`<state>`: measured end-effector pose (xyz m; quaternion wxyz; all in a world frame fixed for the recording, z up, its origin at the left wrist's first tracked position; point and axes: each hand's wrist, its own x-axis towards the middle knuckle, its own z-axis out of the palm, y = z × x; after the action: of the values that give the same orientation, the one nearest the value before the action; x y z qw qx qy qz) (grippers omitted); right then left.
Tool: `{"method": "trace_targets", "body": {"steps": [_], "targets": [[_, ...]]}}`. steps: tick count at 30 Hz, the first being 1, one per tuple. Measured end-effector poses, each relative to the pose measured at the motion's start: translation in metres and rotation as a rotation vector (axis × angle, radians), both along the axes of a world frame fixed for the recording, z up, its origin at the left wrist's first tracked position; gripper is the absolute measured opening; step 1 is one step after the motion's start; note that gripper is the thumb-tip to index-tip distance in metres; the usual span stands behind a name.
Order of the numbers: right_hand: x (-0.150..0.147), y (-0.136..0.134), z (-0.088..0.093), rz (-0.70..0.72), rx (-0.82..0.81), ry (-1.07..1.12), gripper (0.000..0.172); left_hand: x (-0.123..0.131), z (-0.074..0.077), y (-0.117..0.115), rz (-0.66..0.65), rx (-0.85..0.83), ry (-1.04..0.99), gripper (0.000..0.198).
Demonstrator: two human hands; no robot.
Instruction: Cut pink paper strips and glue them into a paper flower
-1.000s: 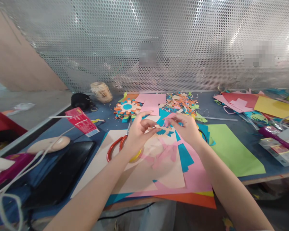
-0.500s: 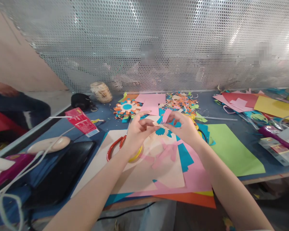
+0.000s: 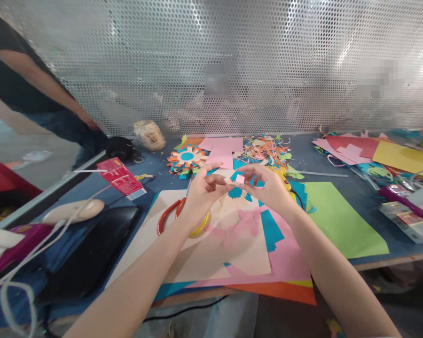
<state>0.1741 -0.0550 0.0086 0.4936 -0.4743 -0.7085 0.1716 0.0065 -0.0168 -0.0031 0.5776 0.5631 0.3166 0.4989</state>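
Observation:
My left hand (image 3: 201,195) and my right hand (image 3: 268,188) meet above a stack of coloured paper sheets (image 3: 232,253). Together they pinch a small folded pink paper piece (image 3: 239,179) between fingertips. Just below the fingers lies a blue toothed paper circle on a beige shape (image 3: 237,192). Loose pink strips (image 3: 245,224) rest on the beige sheet. Red-and-yellow handled scissors (image 3: 172,213) lie under my left wrist.
A finished paper flower (image 3: 186,158), pink sheets (image 3: 221,148) and a scrap pile (image 3: 264,148) lie farther back. A green sheet (image 3: 338,218) is at the right, a red packet (image 3: 121,177) and black pad (image 3: 95,244) at the left. Another person (image 3: 38,94) stands at far left beyond the mesh screen.
The pink piece in my fingers has been folded smaller and my hands closed together. A person has walked into view at the far left.

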Motion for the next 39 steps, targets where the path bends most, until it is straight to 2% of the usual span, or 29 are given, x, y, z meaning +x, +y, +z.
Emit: {"method": "trace_targets", "body": {"steps": [5,9,13,21,28,33,35,37,39], "targets": [[0.000,0.000,0.001,-0.002,-0.033,-0.004,0.019,0.001,0.000,-0.001,-0.018,0.012,-0.013,0.065],[0.000,0.001,-0.002,0.026,-0.030,0.029,0.024,0.001,0.001,-0.002,-0.036,0.029,-0.004,0.066],[-0.001,0.001,-0.002,0.063,-0.093,0.086,0.027,0.000,0.000,-0.003,-0.070,0.052,0.020,0.064],[-0.001,0.000,0.000,0.069,-0.131,0.107,0.026,0.000,-0.001,-0.004,-0.083,0.109,0.009,0.066],[0.000,0.003,-0.002,0.029,-0.100,0.094,0.012,0.001,0.002,-0.005,-0.050,0.117,0.035,0.064],[-0.001,0.002,-0.001,0.055,-0.107,0.102,0.022,0.001,-0.003,-0.001,-0.065,0.135,0.047,0.062],[-0.001,0.001,-0.001,0.051,-0.092,0.113,0.023,0.000,-0.005,0.002,-0.014,0.176,0.078,0.059],[-0.001,0.001,0.000,0.028,-0.038,0.118,0.020,0.000,-0.008,0.006,0.092,0.212,0.130,0.053],[0.000,0.000,0.001,-0.021,0.051,0.097,0.019,-0.001,-0.011,0.008,0.211,0.168,0.188,0.046]]}}
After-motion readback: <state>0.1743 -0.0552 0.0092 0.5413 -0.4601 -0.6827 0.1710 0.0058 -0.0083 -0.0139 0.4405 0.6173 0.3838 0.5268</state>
